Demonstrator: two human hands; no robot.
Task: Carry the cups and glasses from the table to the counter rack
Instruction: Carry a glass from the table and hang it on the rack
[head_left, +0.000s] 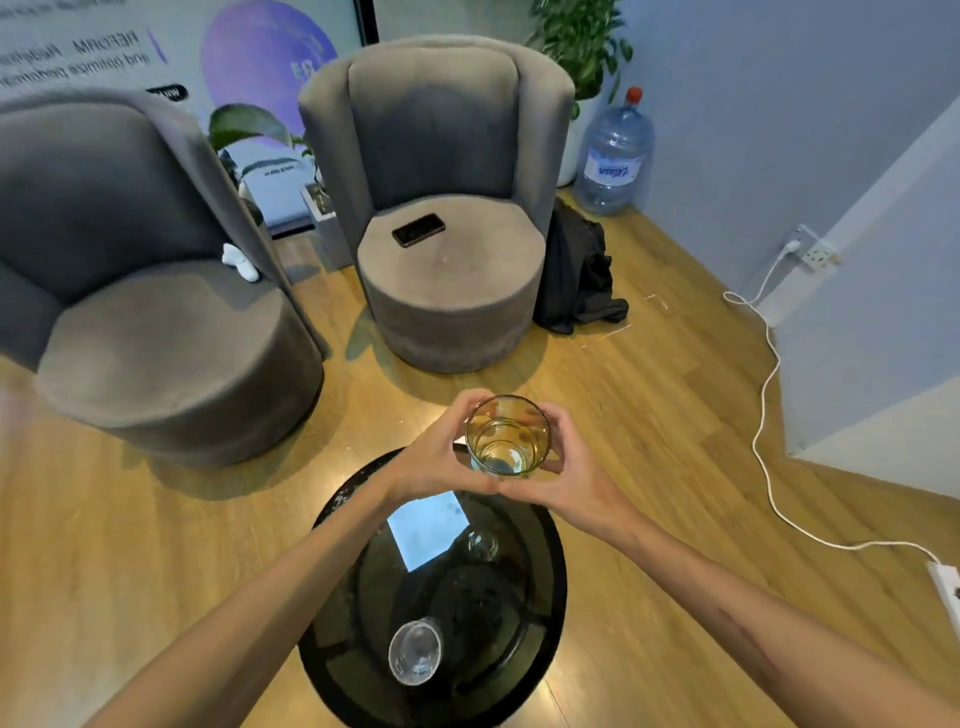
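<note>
At frame centre, the left hand (441, 457) and right hand (566, 467) cup a tumbler (506, 435) (heels of the palms touching) above the far edge of a black table (540, 613). A second glass (415, 650) stands lower centre.

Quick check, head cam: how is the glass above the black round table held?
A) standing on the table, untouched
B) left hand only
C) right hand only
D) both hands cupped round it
D: the left hand and right hand both curl round the amber glass, meeting below it, above the black table; a second clear glass stands on the table untouched.
</note>
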